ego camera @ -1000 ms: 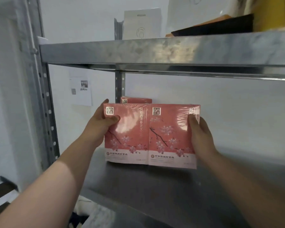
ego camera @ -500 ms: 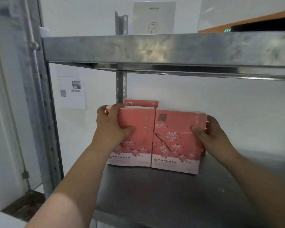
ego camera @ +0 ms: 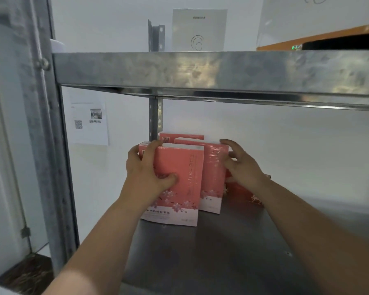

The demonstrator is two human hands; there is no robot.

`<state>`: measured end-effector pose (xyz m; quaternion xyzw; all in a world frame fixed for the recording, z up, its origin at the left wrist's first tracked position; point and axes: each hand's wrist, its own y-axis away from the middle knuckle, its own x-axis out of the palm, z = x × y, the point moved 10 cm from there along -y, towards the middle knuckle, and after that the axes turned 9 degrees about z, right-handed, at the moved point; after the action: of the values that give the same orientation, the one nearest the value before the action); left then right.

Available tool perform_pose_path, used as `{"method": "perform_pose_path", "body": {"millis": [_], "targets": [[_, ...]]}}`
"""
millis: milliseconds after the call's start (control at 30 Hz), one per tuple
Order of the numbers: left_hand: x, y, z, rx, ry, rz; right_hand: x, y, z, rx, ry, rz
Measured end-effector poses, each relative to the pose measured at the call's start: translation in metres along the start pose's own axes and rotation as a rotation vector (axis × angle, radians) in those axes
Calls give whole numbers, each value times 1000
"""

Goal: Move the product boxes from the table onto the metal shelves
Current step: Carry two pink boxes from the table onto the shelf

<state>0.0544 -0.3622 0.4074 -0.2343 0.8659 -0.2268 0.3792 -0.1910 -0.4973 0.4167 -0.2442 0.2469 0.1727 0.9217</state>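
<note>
the second box (ego camera: 213,179) has turned edge-on since half a second ago and now sits behind the front box (ego camera: 179,201), which the left hand (ego camera: 147,173) grips, thumb on its face. the right hand (ego camera: 243,169) touches the second box's side, fingers loose and spread. both stand near the lower shelf's (ego camera: 222,252) back left corner, a third box (ego camera: 179,137) behind them. the upper shelf (ego camera: 200,69) bears a white box (ego camera: 198,28); a notice (ego camera: 90,122) hangs on the wall.

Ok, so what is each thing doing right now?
Front pink box: upright on the lower shelf, gripped by the left hand.
Second pink box: upright just behind it, touched by the right hand.
Back pink box: upright near the wall.
Left hand: thumb on the front box's face, fingers over its top.
Right hand: fingers spread, on the second box's side.
White box: upright on the upper shelf.
</note>
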Motion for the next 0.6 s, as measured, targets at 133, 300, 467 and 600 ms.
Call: {"method": "perform_pose_path", "body": {"millis": [133,300,467,600], "targets": [[5,5,2,18,-16,14,14,-22,8,13,-141,39],[11,9,3,39,-16,24,29,-40,9,44,-201,62],[12,8,2,42,-51,16,40,-44,10,82,-289,84],[12,8,2,38,-59,14,48,-45,15,75,-306,102]]}}
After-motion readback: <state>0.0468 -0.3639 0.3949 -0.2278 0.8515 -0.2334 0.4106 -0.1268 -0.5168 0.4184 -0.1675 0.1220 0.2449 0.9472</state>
